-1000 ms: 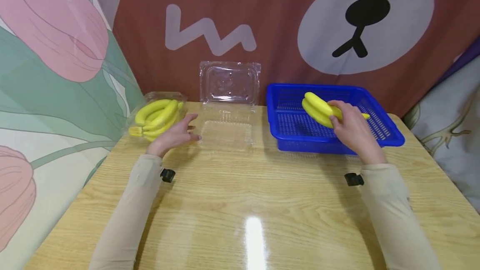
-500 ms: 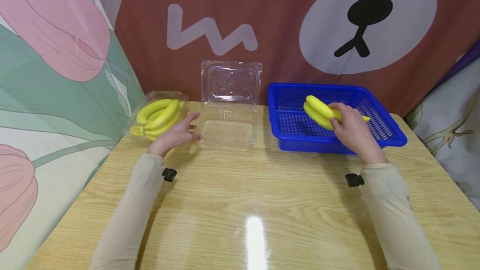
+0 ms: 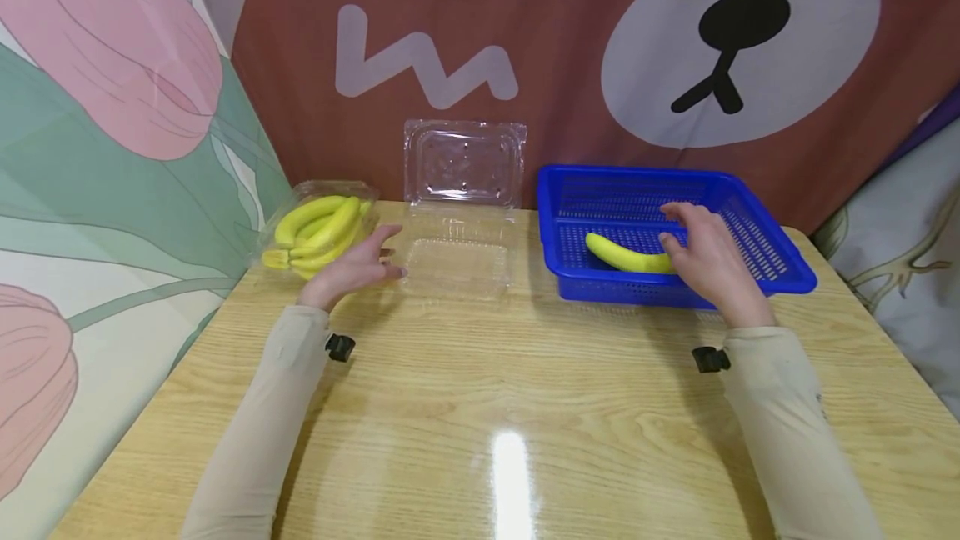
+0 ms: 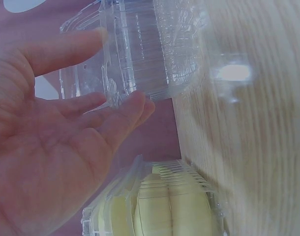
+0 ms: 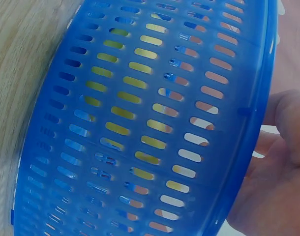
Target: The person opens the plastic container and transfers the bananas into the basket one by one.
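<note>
My right hand hovers over the blue plastic basket, thumb and fingers apart and nothing between them. Below it a yellow banana lies in the basket, its right end hidden by the hand. Through the slots of the basket wall in the right wrist view, yellow shows. My left hand is held with fingers spread beside an opened clear clamshell box. In the left wrist view its fingertips overlap the box's edge.
Left of my left hand stands another clear box with several bananas in it. The opened box's lid stands up against the brown patterned curtain. All rest near the back of the wooden table.
My right hand has let go of the bananas it gripped above the basket. One now shows lower down in the basket. The left hand has stayed in place.
</note>
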Motion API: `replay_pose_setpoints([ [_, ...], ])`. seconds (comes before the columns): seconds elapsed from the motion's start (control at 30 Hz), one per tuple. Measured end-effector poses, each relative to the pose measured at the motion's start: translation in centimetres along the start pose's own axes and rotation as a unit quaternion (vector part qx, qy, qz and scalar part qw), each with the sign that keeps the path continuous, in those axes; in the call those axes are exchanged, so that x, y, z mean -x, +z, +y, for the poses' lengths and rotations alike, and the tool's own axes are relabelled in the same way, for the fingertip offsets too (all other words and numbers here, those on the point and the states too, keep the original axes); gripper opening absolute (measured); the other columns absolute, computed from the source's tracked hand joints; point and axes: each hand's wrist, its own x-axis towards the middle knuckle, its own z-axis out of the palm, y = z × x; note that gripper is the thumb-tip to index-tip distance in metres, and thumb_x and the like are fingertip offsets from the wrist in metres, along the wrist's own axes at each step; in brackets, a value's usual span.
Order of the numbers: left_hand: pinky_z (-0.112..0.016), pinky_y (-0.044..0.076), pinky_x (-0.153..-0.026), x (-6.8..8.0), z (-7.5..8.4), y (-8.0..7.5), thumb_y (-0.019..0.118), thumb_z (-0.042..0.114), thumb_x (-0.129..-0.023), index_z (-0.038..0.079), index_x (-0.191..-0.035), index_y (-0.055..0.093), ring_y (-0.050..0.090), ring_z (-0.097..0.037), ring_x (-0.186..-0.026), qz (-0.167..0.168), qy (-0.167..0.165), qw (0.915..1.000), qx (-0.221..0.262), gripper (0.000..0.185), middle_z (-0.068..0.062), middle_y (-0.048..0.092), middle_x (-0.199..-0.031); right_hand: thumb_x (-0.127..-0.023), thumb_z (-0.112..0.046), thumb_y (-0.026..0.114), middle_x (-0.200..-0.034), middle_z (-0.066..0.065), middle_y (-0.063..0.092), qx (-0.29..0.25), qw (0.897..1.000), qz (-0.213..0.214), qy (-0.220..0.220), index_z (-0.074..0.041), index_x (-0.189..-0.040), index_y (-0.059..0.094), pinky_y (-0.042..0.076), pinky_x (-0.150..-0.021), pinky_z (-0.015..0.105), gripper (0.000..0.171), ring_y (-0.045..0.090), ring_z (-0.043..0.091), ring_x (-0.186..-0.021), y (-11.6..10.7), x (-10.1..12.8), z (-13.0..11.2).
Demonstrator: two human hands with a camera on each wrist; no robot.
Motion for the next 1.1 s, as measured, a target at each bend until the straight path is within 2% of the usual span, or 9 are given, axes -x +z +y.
replay_pose_setpoints([
  [0.43, -0.059, 0.031, -0.111, 0.2, 0.3, 0.0, 0.063, 0.01, -0.093, 0.006, -0.156, 0.014, 0.028, -0.047, -0.139, -0.003, 0.006, 1.0, 0.006, 0.08, -0.024, 0.018, -0.158, -0.102, -0.012, 0.052, -0.141, 0.028, 0.043, 0.002, 1.0, 0.002, -0.003, 0.001, -0.143, 0.042, 0.029, -0.105, 0.064, 0.045, 0.033, 0.048, -0.13, 0.3, -0.1, -0.4],
  [0.6, -0.059, 0.031, -0.111, 0.1, 0.1, 0.1, 0.06, 0.013, -0.095, 0.006, -0.156, 0.017, 0.029, -0.047, -0.138, 0.002, 0.013, 0.9999, -0.004, 0.075, -0.024, 0.021, -0.158, -0.103, -0.017, 0.051, -0.146, 0.027, 0.039, -0.003, 1.0, -0.007, -0.001, -0.001, -0.146, 0.04, 0.027, -0.107, 0.065, 0.047, 0.029, 0.047, -0.135, 0.3, -0.1, -0.7],
  [0.73, -0.058, 0.03, -0.112, 0.3, 0.3, -0.1, 0.058, 0.019, -0.097, 0.007, -0.155, 0.02, 0.028, -0.045, -0.139, 0.016, 0.01, 0.9993, -0.032, 0.07, -0.021, 0.026, -0.157, -0.103, -0.019, 0.051, -0.147, 0.027, 0.038, -0.009, 1.0, -0.005, -0.009, -0.002, -0.146, 0.04, 0.025, -0.109, 0.064, 0.048, 0.027, 0.047, -0.137, 0.5, -0.4, -1.2],
  [0.9, -0.058, 0.026, -0.114, 0.6, 1.0, -0.3, 0.055, 0.017, -0.099, 0.002, -0.154, 0.022, 0.027, -0.047, -0.139, 0.033, 0.025, 0.9971, -0.064, 0.066, -0.023, 0.023, -0.157, -0.103, -0.021, 0.051, -0.148, 0.026, 0.037, -0.015, 1.0, -0.017, -0.022, -0.003, -0.146, 0.04, 0.022, -0.111, 0.064, 0.048, 0.025, 0.046, -0.138, 1.1, -0.7, -2.1],
  [1.03, -0.058, 0.029, -0.112, 0.9, 1.9, -0.8, 0.053, 0.016, -0.1, 0.001, -0.153, 0.026, 0.031, -0.047, -0.137, 0.052, 0.039, 0.9944, -0.083, 0.061, -0.023, 0.027, -0.156, -0.103, -0.021, 0.052, -0.149, 0.025, 0.037, -0.018, 0.999, -0.024, -0.034, -0.002, -0.146, 0.04, 0.022, -0.111, 0.063, 0.049, 0.026, 0.046, -0.138, 1.7, -0.9, -3.0],
  [1.1, -0.057, 0.033, -0.11, 1.3, 2.3, -1.5, 0.053, 0.018, -0.101, 0.004, -0.152, 0.03, 0.035, -0.045, -0.135, 0.077, 0.04, 0.9918, -0.095, 0.057, -0.021, 0.033, -0.153, -0.103, -0.022, 0.052, -0.149, 0.024, 0.037, -0.024, 0.999, -0.025, -0.039, -0.003, -0.146, 0.04, 0.023, -0.111, 0.063, 0.049, 0.026, 0.045, -0.139, 2.0, -1.0, -3.7],
])
